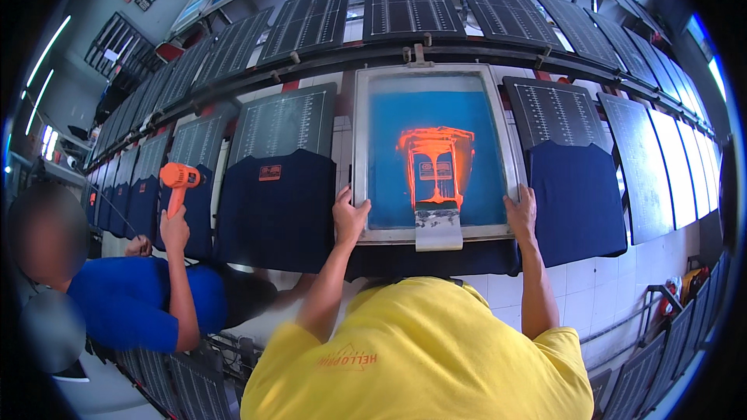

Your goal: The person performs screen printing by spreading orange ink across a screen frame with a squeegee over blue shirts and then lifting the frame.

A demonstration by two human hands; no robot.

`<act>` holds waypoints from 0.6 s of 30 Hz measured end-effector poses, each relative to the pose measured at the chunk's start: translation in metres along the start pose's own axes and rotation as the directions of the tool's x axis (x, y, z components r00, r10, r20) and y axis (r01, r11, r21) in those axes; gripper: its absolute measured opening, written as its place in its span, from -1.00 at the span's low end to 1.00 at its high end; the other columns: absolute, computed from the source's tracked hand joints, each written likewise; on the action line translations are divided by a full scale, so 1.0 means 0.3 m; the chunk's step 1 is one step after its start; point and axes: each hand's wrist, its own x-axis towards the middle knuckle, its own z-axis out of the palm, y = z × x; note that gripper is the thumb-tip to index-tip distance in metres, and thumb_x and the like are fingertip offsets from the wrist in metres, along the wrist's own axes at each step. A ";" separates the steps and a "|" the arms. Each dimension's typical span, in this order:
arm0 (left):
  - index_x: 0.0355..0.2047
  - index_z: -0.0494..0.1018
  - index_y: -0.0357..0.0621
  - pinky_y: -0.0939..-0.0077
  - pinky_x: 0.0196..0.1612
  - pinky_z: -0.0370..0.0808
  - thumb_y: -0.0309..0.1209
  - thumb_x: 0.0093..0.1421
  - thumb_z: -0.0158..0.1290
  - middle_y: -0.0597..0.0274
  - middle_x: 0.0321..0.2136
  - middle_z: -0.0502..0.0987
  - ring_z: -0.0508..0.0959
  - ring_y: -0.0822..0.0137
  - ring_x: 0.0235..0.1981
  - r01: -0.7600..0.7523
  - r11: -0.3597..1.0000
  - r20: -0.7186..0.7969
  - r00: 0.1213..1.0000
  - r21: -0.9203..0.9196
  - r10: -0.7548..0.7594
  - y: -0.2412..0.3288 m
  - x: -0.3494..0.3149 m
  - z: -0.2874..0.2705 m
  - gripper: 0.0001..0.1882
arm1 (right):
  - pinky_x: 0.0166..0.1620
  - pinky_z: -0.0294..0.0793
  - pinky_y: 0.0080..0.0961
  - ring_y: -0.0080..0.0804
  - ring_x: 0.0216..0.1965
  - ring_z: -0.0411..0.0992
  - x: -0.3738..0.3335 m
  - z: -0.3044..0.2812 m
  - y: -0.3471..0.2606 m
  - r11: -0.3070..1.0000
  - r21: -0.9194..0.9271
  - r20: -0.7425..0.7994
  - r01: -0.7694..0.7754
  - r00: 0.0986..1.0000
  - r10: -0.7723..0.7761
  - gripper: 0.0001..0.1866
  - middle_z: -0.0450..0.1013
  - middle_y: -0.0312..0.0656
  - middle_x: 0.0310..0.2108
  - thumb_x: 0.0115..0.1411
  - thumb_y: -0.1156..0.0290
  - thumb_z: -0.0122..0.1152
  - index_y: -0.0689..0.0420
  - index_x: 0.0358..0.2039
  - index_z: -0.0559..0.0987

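Observation:
A screen printing frame (498,124) with blue mesh lies over a dark garment in front of me. Bright orange ink (440,138) is smeared over the mesh around a small printed design. A squeegee (438,231) with a pale grip leans at the frame's near edge, its blade against the ink. My left hand (350,216) is closed on the left side rail of the frame, near its lower corner. Opposite it, my right hand (522,211) grips the right rail. Neither hand touches the squeegee.
A navy shirt (274,210) with a small orange print lies on the board to the left; another navy shirt (576,206) lies to the right. A co-worker in blue (128,295) holds an orange heat gun (180,177). Rows of black boards (412,8) stand beyond a rail.

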 end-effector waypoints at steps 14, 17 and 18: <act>-0.18 0.56 -0.42 0.25 0.03 0.49 -0.41 -0.06 0.25 -0.13 -0.08 0.58 0.58 -0.05 -0.05 -0.019 0.998 -0.023 1.000 0.062 0.021 -0.045 0.073 0.027 -0.58 | 0.12 0.37 -0.17 0.08 0.07 0.38 0.064 0.043 -0.011 0.998 -0.013 -0.025 0.055 0.998 -0.055 -0.40 0.39 0.09 0.00 0.11 0.34 0.35 0.36 0.11 0.43; -0.19 0.56 -0.42 0.24 0.06 0.47 -0.39 -0.06 0.24 -0.16 -0.07 0.57 0.56 -0.07 -0.02 -0.054 0.993 -0.018 0.998 0.104 0.056 -0.084 0.091 0.033 -0.57 | 0.13 0.37 -0.17 0.09 0.07 0.38 0.078 0.037 -0.034 0.998 -0.017 -0.014 0.060 0.998 -0.060 -0.40 0.40 0.09 0.00 0.11 0.34 0.35 0.36 0.11 0.43; -0.19 0.57 -0.42 0.24 0.07 0.46 -0.39 -0.06 0.25 -0.17 -0.06 0.57 0.56 -0.07 -0.01 -0.053 0.992 -0.014 0.998 0.110 0.055 -0.099 0.090 0.037 -0.57 | 0.13 0.37 -0.16 0.10 0.08 0.37 0.079 0.035 -0.037 0.998 -0.021 -0.012 0.056 0.998 -0.056 -0.39 0.40 0.10 0.00 0.11 0.33 0.35 0.36 0.12 0.43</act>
